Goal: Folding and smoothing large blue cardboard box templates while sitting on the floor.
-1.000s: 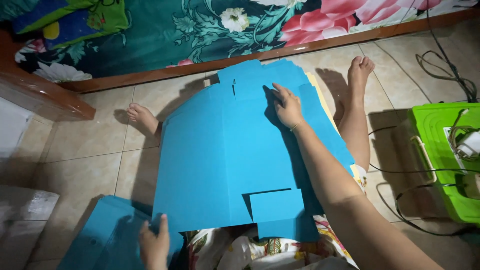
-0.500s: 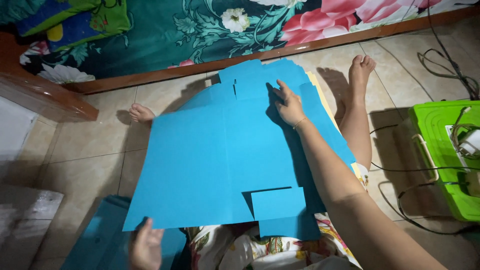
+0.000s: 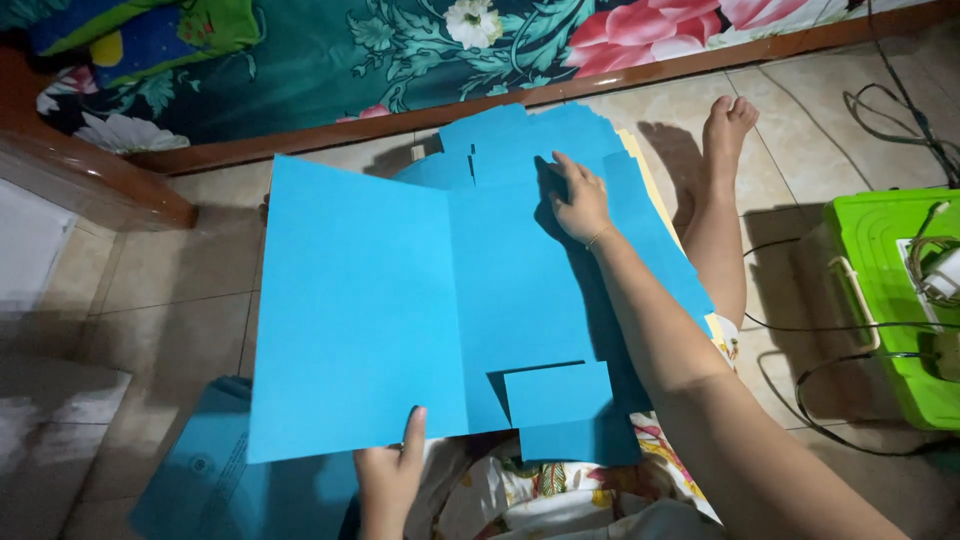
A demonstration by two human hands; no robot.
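A large blue paper sheet (image 3: pixel 350 310) with a fold line and a cut tab at its near edge lies over my lap. My left hand (image 3: pixel 392 472) grips its near left edge and holds the left panel raised. My right hand (image 3: pixel 580 200) presses flat on the far right part of the sheet, which lies on a stack of several more blue sheets (image 3: pixel 530 135). A cream sheet edge (image 3: pixel 655 190) shows under the stack's right side.
My bare right foot (image 3: pixel 725 125) stretches out on the tiled floor. A green plastic box (image 3: pixel 895 300) with black cables stands at the right. More blue printed sheets (image 3: pixel 200 470) lie at my lower left. A floral bedspread (image 3: pixel 480 45) and wooden bed rail (image 3: pixel 90 180) run behind.
My left hand has lifted the sheet's left panel up and swung it over to the right, so it now stands raised and covers my left foot. My right hand stays pressed down.
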